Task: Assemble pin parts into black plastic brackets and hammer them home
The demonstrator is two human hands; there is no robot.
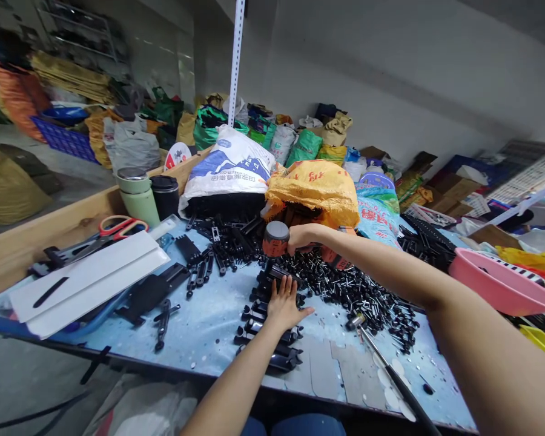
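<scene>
My right hand (302, 237) is closed around the handle of a mallet with a grey and red head (275, 239), held just above a row of black plastic parts (264, 327). My left hand (284, 303) lies flat with fingers spread on top of that row, pressing it against the blue table (200, 330). A heap of small black pins (367, 297) lies just right of both hands.
A second hammer (386, 369) lies at the front right. Scissors with red handles (118, 227), white boards (86, 281), a green flask (136, 194) and a black cup (166, 194) sit left. Sacks (229, 166) and a yellow bag (313, 184) stand behind; a pink basin (499, 284) at right.
</scene>
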